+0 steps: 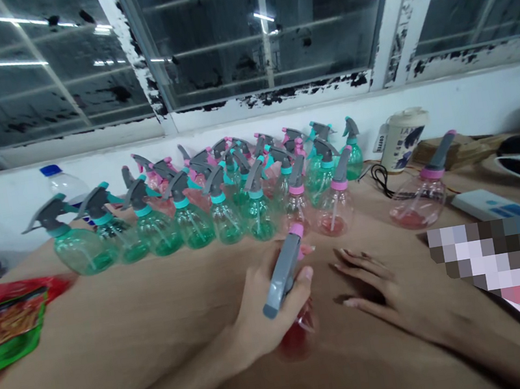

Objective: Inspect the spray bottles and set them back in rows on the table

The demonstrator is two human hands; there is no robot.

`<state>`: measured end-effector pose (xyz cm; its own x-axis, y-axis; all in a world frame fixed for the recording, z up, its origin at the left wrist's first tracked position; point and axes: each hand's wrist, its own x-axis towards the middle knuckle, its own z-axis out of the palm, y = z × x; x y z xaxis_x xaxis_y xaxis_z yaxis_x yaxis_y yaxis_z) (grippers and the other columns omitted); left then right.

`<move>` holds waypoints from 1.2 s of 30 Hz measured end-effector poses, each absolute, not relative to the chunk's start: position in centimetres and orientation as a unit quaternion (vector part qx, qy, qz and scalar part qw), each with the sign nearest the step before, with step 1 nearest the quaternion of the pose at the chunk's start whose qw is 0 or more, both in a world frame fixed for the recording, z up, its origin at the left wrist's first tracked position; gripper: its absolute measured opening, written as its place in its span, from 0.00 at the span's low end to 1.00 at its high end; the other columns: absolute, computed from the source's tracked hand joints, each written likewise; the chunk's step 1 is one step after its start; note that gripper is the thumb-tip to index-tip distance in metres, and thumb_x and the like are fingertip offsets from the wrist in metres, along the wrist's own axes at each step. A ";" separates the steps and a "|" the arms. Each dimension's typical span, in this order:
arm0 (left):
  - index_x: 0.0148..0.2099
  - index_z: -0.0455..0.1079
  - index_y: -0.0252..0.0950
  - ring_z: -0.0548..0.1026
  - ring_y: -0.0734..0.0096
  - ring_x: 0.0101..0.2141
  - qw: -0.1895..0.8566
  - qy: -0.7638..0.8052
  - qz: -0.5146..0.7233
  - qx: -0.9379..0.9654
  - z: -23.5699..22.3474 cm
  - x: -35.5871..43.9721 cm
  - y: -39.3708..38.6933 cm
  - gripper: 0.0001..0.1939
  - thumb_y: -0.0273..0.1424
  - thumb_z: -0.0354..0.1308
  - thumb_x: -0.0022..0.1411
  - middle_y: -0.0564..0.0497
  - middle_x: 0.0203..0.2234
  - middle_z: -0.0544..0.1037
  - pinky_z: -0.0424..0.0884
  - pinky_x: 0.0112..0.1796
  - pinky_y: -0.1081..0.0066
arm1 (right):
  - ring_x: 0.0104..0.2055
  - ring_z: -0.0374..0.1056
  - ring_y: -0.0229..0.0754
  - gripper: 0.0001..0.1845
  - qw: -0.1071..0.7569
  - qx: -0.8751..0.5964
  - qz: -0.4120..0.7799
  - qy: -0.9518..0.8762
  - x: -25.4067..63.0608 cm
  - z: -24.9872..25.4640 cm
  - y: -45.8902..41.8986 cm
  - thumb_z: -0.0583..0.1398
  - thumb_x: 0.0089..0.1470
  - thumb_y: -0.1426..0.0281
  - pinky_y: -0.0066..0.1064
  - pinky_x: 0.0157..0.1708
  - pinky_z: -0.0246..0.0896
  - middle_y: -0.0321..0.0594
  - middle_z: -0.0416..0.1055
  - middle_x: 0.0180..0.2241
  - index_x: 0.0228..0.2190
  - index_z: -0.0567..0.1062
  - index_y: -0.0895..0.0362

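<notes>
My left hand [264,302] is wrapped round a pink spray bottle [295,340] with a grey and pink trigger head, close to me at the middle of the table. Its nozzle points away from me, and my fingers hide the bottle's neck. To the right, my right hand [384,290] rests low over the tabletop with fingers spread and nothing in them. Beyond both hands stands a front row of spray bottles, green ones such as the green spray bottle [197,224] on the left and a pink spray bottle [334,212] toward the right.
More spray bottles crowd behind, against the wall. A lone pink spray bottle [416,199] stands at right, near a paper cup [402,139], black cable [380,179] and white box [488,204]. A red and green food packet [9,326] lies at left; a capped plastic bottle [61,183] stands behind.
</notes>
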<state>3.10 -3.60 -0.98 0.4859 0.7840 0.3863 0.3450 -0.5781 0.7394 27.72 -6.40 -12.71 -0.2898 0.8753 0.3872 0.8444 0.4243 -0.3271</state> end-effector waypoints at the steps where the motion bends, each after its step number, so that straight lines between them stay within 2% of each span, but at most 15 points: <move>1: 0.49 0.66 0.38 0.75 0.67 0.41 0.296 0.353 0.369 0.807 -1.0 3.1 -3.6 0.12 0.31 0.50 0.63 0.48 0.41 0.76 0.70 0.45 0.65 | 0.62 0.53 0.50 0.32 0.257 -0.537 0.032 -0.803 27.7 -12.6 -6.4 0.58 0.53 0.55 0.52 0.59 0.50 0.43 0.56 0.61 0.58 0.61 0.49; 3: 0.49 0.65 0.38 0.75 0.66 0.41 0.292 0.360 0.373 0.804 -1.1 3.1 -3.6 0.13 0.32 0.50 0.63 0.48 0.41 0.75 0.70 0.45 0.64 | 0.63 0.51 0.50 0.32 0.243 -0.532 0.033 -0.810 27.7 -12.4 -6.5 0.58 0.53 0.54 0.53 0.59 0.48 0.43 0.53 0.62 0.58 0.61 0.48; 6: 0.49 0.66 0.37 0.75 0.67 0.35 0.295 0.367 0.363 0.804 -1.2 3.1 -3.6 0.13 0.33 0.50 0.64 0.50 0.32 0.75 0.72 0.41 0.65 | 0.64 0.48 0.51 0.31 0.226 -0.521 0.030 -0.822 27.7 -12.4 -6.5 0.57 0.53 0.53 0.54 0.59 0.47 0.43 0.49 0.64 0.56 0.63 0.48; 8: 0.48 0.66 0.37 0.75 0.67 0.34 0.296 0.367 0.363 0.804 -1.2 3.1 -3.6 0.11 0.33 0.50 0.64 0.51 0.30 0.75 0.72 0.39 0.65 | 0.64 0.46 0.53 0.31 0.218 -0.514 0.028 -0.829 27.7 -12.5 -6.6 0.57 0.52 0.52 0.55 0.59 0.46 0.43 0.46 0.65 0.56 0.64 0.47; 11: 0.43 0.66 0.37 0.75 0.67 0.37 0.295 0.350 0.381 0.803 -1.0 3.2 -3.5 0.08 0.32 0.50 0.63 0.49 0.35 0.75 0.71 0.41 0.67 | 0.65 0.44 0.54 0.31 0.206 -0.509 0.031 -0.836 27.8 -12.6 -6.7 0.58 0.52 0.51 0.56 0.59 0.45 0.42 0.46 0.65 0.56 0.64 0.47; 16: 0.33 0.65 0.37 0.71 0.72 0.25 0.286 0.389 0.370 0.794 -0.3 3.5 -3.6 0.07 0.34 0.51 0.61 0.54 0.22 0.71 0.71 0.31 0.70 | 0.65 0.44 0.53 0.32 0.211 -0.505 0.039 -0.836 27.8 -12.7 -6.7 0.59 0.52 0.53 0.56 0.59 0.44 0.40 0.47 0.64 0.57 0.62 0.45; 20: 0.30 0.65 0.39 0.71 0.70 0.25 0.263 0.396 0.377 0.795 -0.2 3.5 -3.5 0.07 0.35 0.52 0.59 0.53 0.23 0.72 0.72 0.31 0.68 | 0.65 0.44 0.53 0.32 0.212 -0.505 0.039 -0.836 27.9 -12.9 -6.7 0.59 0.52 0.53 0.57 0.59 0.44 0.40 0.46 0.65 0.57 0.62 0.45; 24: 0.38 0.68 0.38 0.75 0.68 0.33 0.287 0.368 0.373 0.802 -0.6 3.4 -3.4 0.07 0.35 0.51 0.62 0.50 0.32 0.76 0.72 0.39 0.67 | 0.65 0.43 0.52 0.31 0.207 -0.505 0.031 -0.837 27.8 -12.8 -6.8 0.58 0.53 0.53 0.56 0.59 0.44 0.42 0.46 0.65 0.57 0.62 0.46; 27: 0.46 0.67 0.38 0.75 0.66 0.39 0.293 0.361 0.379 0.800 -1.0 3.3 -3.4 0.11 0.34 0.52 0.63 0.48 0.39 0.76 0.70 0.45 0.65 | 0.64 0.46 0.52 0.30 0.221 -0.505 0.035 -0.834 27.6 -12.5 -6.9 0.58 0.53 0.54 0.55 0.59 0.46 0.43 0.51 0.63 0.56 0.63 0.48; 31: 0.47 0.67 0.38 0.75 0.64 0.39 0.291 0.369 0.375 0.799 -1.2 3.3 -3.5 0.12 0.35 0.51 0.63 0.48 0.37 0.77 0.71 0.43 0.62 | 0.62 0.52 0.50 0.26 0.246 -0.496 0.056 -0.831 27.1 -12.1 -7.2 0.57 0.55 0.57 0.52 0.58 0.52 0.44 0.58 0.60 0.55 0.66 0.50; 34: 0.48 0.67 0.39 0.76 0.63 0.36 0.288 0.379 0.379 0.794 -1.3 3.3 -3.5 0.13 0.35 0.51 0.62 0.48 0.33 0.77 0.72 0.40 0.62 | 0.62 0.53 0.49 0.25 0.250 -0.494 0.059 -0.831 26.8 -12.0 -7.3 0.57 0.56 0.58 0.51 0.57 0.53 0.43 0.58 0.60 0.54 0.67 0.50; 36: 0.49 0.67 0.38 0.75 0.63 0.37 0.290 0.376 0.381 0.793 -1.3 3.3 -3.5 0.13 0.35 0.51 0.62 0.48 0.34 0.77 0.72 0.41 0.62 | 0.62 0.53 0.49 0.26 0.249 -0.490 0.054 -0.834 26.7 -11.9 -7.3 0.57 0.56 0.58 0.51 0.58 0.53 0.42 0.57 0.60 0.55 0.65 0.50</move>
<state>3.30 -3.54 -1.29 0.4269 0.8176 0.3864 0.3765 -0.5492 0.7461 26.72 -7.33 -11.94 -0.3960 0.8441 0.3615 0.7901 0.5138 -0.3343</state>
